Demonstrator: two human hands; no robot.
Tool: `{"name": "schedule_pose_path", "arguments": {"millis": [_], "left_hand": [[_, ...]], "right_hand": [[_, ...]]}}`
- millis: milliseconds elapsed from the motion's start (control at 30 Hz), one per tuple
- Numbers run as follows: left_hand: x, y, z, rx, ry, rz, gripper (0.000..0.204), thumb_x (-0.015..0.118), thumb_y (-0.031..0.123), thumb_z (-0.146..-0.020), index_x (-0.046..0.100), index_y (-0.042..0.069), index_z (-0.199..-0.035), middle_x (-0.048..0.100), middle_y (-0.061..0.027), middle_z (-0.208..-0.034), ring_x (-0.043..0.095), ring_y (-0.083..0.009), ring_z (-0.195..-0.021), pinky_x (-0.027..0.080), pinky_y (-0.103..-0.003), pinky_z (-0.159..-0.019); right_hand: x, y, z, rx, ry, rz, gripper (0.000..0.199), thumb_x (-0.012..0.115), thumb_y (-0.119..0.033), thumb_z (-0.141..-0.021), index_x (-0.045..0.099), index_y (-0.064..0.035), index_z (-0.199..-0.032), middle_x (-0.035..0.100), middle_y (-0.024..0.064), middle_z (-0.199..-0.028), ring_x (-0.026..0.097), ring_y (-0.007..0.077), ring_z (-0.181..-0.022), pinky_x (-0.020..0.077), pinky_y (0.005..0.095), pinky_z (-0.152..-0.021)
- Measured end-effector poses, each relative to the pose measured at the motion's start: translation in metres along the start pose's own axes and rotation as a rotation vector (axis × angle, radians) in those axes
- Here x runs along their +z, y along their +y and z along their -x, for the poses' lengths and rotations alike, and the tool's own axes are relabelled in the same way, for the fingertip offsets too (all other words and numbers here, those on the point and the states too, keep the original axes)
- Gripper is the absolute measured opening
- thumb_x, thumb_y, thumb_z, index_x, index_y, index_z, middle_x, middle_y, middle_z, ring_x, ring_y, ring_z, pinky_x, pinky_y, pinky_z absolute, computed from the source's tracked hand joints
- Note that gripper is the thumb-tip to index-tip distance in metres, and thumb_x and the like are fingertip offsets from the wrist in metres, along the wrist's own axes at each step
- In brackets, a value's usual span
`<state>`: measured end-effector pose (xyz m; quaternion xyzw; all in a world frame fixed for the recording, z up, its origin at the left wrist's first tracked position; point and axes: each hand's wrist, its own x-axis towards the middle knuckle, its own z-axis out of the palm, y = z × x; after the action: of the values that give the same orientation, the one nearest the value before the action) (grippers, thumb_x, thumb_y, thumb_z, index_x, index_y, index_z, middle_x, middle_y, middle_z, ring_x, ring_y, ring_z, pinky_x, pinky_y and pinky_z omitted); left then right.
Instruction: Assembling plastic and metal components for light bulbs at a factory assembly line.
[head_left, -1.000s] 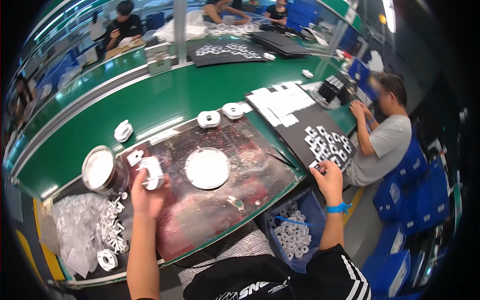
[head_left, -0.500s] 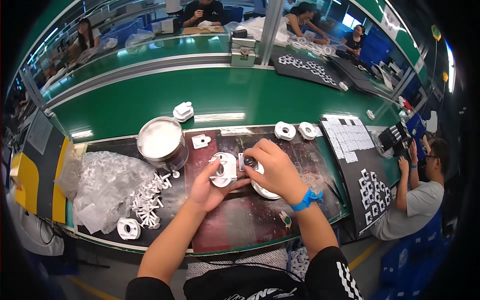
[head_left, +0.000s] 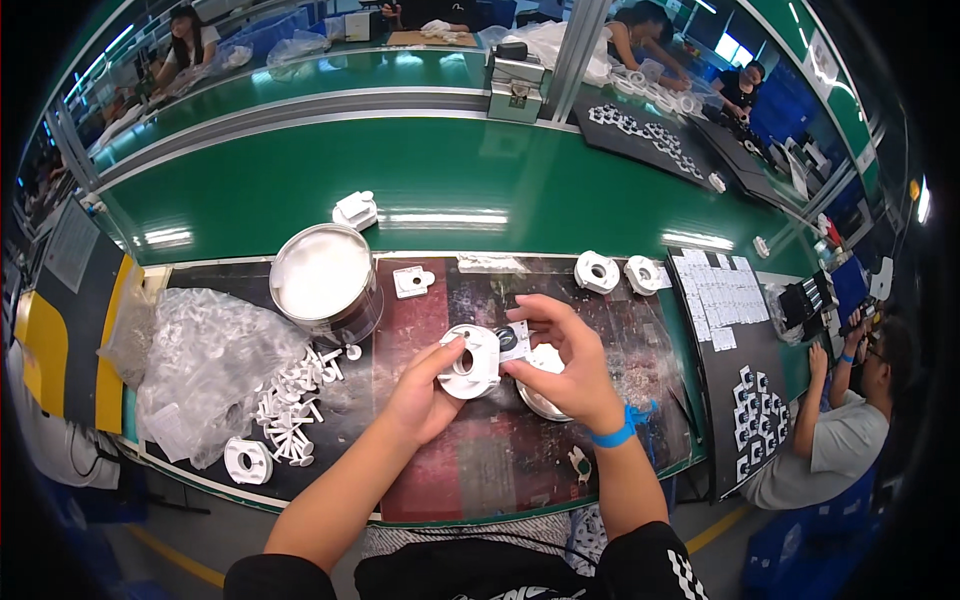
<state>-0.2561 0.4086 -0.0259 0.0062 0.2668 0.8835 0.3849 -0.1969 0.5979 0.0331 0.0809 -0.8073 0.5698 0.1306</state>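
My left hand [head_left: 428, 398] grips a white plastic ring-shaped housing [head_left: 482, 372] with a large round hole, its thumb lying on the face. Close beside it, my right hand [head_left: 575, 368] holds a small white square plate bearing a black round part [head_left: 508, 340] between thumb and fingers. The plate's edge is right at the housing's right side; whether they touch I cannot tell. Under my right hand sits a round white-topped container [head_left: 544, 372], partly hidden by the fingers. A flat white plastic piece [head_left: 412, 282] lies on the work board beyond my left hand.
At left stand a tin of white material [head_left: 322, 275], a clear plastic bag [head_left: 215, 370] and loose white pins [head_left: 290, 410]. A white housing [head_left: 248, 460] lies near the front edge; two more [head_left: 597, 272] are at back right. A black board [head_left: 722, 395] holds several small plates.
My right hand has shifted from over the small plate to its right side, with the fingers more spread. The plate remains beside the housing. The whole view has shifted slightly.
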Motion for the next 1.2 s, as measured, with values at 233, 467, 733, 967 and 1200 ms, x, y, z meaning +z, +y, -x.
{"name": "schedule_pose_path", "arguments": {"millis": [233,467,733,967,1200], "left_hand": [[0.003,0.000,0.004,0.042,-0.017,0.014,0.035,0.053,0.019,-0.097,0.051,0.000,-0.126,0.060,-0.0155,-0.123,0.060,-0.0292,-0.112,0.048,-0.045,-0.097],[0.017,0.013,0.006,-0.026,0.038,-0.024,0.034,0.047,0.022,-0.101,0.046,-0.001,-0.127,0.060,-0.0199,-0.122,0.062,-0.0332,-0.110,0.053,-0.048,-0.095],[0.008,0.000,0.004,0.034,0.083,-0.154,0.036,0.051,0.016,-0.098,0.043,0.006,-0.132,0.056,-0.0119,-0.121,0.056,-0.0211,-0.114,0.048,-0.041,-0.096],[0.014,-0.003,0.009,0.082,-0.003,-0.399,0.046,0.057,0.008,-0.092,0.043,0.005,-0.136,0.053,-0.0083,-0.126,0.052,-0.0196,-0.118,0.043,-0.036,-0.100],[0.021,0.001,0.010,0.141,0.016,-0.533,0.053,0.070,0.015,-0.089,0.042,0.005,-0.133,0.054,-0.0045,-0.118,0.052,-0.0121,-0.109,0.045,-0.027,-0.091]], "right_hand": [[0.011,0.009,0.001,0.190,0.016,-0.495,0.056,0.074,0.001,-0.079,0.049,0.0012,-0.129,0.059,0.0143,-0.125,0.059,0.0191,-0.113,0.0491,0.0336,-0.097],[0.004,0.016,0.001,0.075,0.117,-0.508,0.056,0.072,0.004,-0.079,0.048,0.0017,-0.130,0.058,0.0134,-0.127,0.058,0.0206,-0.115,0.0477,0.0351,-0.098],[0.006,-0.008,0.000,-0.287,0.006,0.380,0.049,0.080,-0.001,-0.067,0.067,-0.0034,-0.114,0.060,0.0122,-0.107,0.063,0.0248,-0.090,0.0531,0.0337,-0.077],[0.011,-0.008,0.000,-0.309,-0.045,0.431,0.056,0.082,-0.002,-0.064,0.064,-0.0042,-0.117,0.062,0.0130,-0.105,0.063,0.0291,-0.092,0.0529,0.0356,-0.078],[0.014,-0.007,0.003,-0.319,0.001,0.412,0.055,0.079,0.000,-0.067,0.061,-0.0064,-0.119,0.063,0.0144,-0.105,0.063,0.0314,-0.094,0.0525,0.0374,-0.079]]}}
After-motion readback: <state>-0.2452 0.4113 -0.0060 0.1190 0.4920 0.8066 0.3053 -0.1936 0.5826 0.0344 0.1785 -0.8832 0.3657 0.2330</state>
